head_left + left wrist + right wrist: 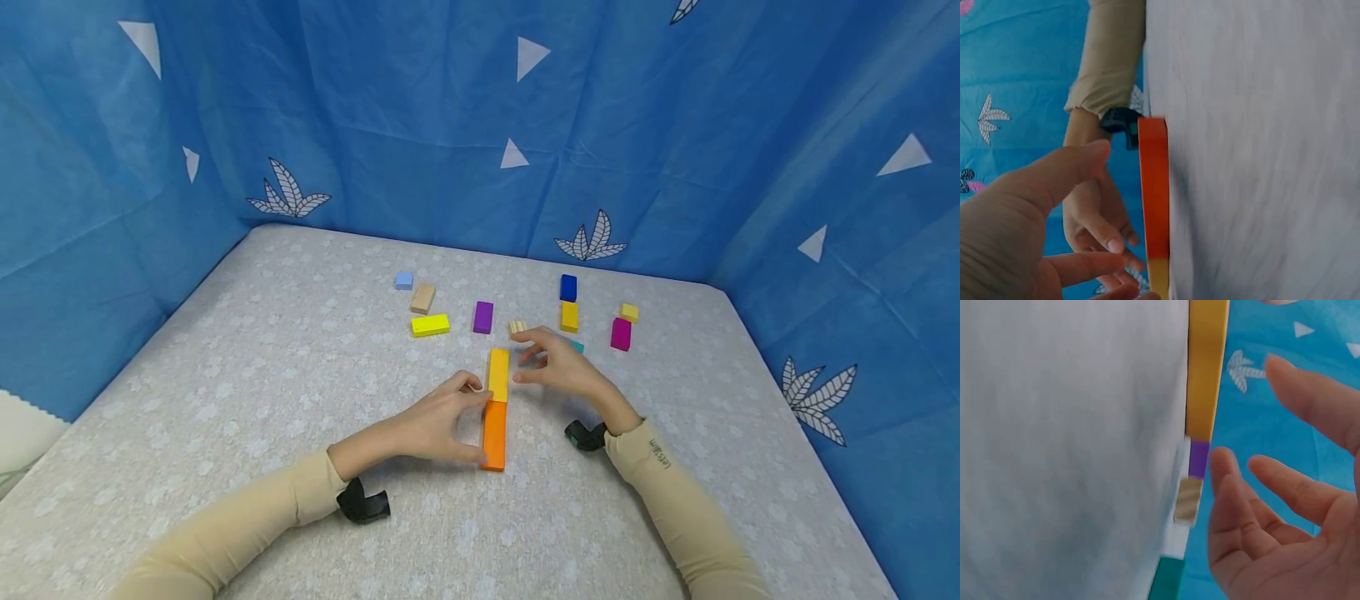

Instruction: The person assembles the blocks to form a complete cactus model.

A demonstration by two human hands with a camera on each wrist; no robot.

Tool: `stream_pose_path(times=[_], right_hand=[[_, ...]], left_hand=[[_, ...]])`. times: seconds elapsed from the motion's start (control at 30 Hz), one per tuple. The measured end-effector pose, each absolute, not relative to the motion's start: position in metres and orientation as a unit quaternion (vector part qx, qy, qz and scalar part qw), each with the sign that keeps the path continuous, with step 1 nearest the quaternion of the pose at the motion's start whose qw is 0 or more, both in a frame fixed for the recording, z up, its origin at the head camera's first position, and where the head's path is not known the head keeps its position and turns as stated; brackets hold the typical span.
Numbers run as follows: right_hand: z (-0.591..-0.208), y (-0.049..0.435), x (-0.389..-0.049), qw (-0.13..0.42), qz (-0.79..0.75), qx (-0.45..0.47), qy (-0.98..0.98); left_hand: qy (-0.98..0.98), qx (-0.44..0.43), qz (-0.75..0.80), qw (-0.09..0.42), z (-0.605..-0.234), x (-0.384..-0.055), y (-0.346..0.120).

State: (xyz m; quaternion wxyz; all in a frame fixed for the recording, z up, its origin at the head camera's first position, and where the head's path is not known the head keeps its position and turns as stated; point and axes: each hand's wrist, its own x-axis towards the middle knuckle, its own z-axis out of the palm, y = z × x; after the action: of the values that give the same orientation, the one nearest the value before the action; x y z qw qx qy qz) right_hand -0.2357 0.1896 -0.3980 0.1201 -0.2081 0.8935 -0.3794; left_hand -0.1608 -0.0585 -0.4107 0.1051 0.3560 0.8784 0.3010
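Observation:
An orange block [494, 437] and a yellow-orange block [498, 375] lie end to end in one line on the tablecloth. My left hand [441, 421] is at the left of the orange block, thumb by its near end and fingers close to the joint. In the left wrist view, a gap shows between that thumb [1094, 156] and the orange block [1155, 187]. To the right of the yellow-orange block my right hand [558, 364] hovers with parted fingers. The right wrist view shows nothing between its fingers [1291, 487]. This hand partly hides a teal block [576, 346].
Beyond the hands lie a bright yellow block [430, 326], a purple block [483, 317], a striped block [517, 327], a tan block [423, 298] and a light blue block [404, 281]. Farther right are amber [569, 317], dark blue [568, 288], magenta [621, 334] and small yellow blocks [629, 312].

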Motion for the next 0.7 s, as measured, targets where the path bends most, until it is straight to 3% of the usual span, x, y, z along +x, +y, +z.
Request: stream_pose_path(times=[0.3,0.7], right_hand=[[-0.384,0.198,-0.262,0.060,-0.383,-0.179,0.904],[-0.395,0.200,-0.294,0.088,-0.386,-0.146,0.907]], left_hand=[[0.875,0.371,0.287,0.120,-0.407,-0.180,-0.054],[0.884,0.381,0.243,0.120,-0.421,-0.189,-0.057]])
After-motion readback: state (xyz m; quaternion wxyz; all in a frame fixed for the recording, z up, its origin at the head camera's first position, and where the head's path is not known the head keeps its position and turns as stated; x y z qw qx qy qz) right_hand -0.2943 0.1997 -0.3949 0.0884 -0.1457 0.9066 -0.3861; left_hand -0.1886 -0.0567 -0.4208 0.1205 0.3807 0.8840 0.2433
